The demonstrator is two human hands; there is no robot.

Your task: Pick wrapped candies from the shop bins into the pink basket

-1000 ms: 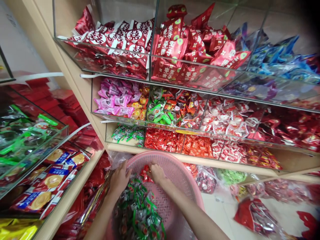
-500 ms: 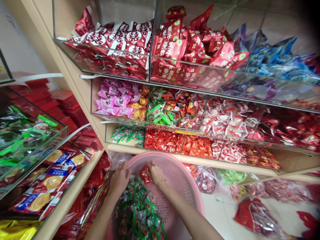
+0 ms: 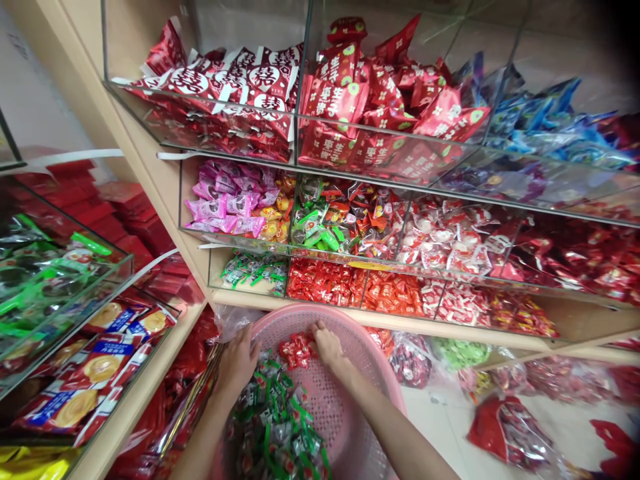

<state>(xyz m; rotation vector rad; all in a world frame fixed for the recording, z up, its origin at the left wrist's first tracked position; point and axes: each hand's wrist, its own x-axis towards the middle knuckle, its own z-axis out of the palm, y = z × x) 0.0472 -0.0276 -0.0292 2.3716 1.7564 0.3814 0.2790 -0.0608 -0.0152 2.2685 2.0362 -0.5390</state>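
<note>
A round pink plastic basket (image 3: 373, 353) with a perforated wall stands low in front of me. Its left part holds a heap of green-and-clear wrapped candies (image 3: 285, 413). Farther back inside lies a small pile of red-wrapped candies (image 3: 297, 350). My left hand (image 3: 237, 360) is closed over the basket's left rim. Just right of the red pile, my right hand (image 3: 327, 343) reaches into the basket, fingers loosely bent and apart, with nothing visible in them.
Beyond the basket rise shelves with clear bins of wrapped sweets, including red candies (image 3: 320, 283) and green ones (image 3: 255, 272). A side shelf with packaged biscuits (image 3: 100, 367) stands left. Bagged candies (image 3: 515, 433) lie on the floor at right.
My right hand has shifted slightly right, off the red candies, and more of their pile shows. The left hand stays at the rim.
</note>
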